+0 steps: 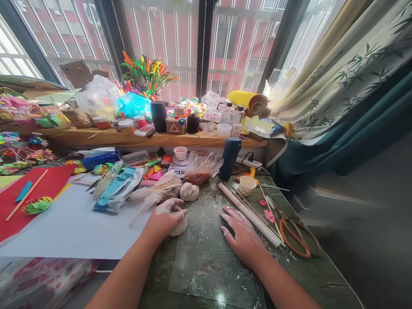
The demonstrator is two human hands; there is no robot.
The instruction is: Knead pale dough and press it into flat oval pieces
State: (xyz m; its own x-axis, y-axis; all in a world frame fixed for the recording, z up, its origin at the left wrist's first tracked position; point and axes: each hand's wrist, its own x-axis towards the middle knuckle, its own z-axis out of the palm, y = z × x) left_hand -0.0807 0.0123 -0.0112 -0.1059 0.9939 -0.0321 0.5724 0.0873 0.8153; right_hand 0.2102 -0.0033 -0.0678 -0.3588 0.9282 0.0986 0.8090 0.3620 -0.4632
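My left hand (168,215), dusted with white powder, curls its fingers over a pale lump of dough (180,227) at the left edge of a clear sheet (199,249). The palm side is hidden. A second ball of dough (189,192) sits just beyond, against a crumpled plastic bag (164,189). My right hand (240,229) lies flat on the sheet's right part, fingers stretched and powdery, holding nothing. Right beside it, a pale rolling pin (249,214) slants across the table.
On the right lie large scissors (294,238), thin sticks and a paper cup (247,185). Behind stand a dark blue bottle (229,159), a bag of brown material (201,169) and a small scale (177,170). White paper (93,231) and a blue wipes pack (119,189) are left.
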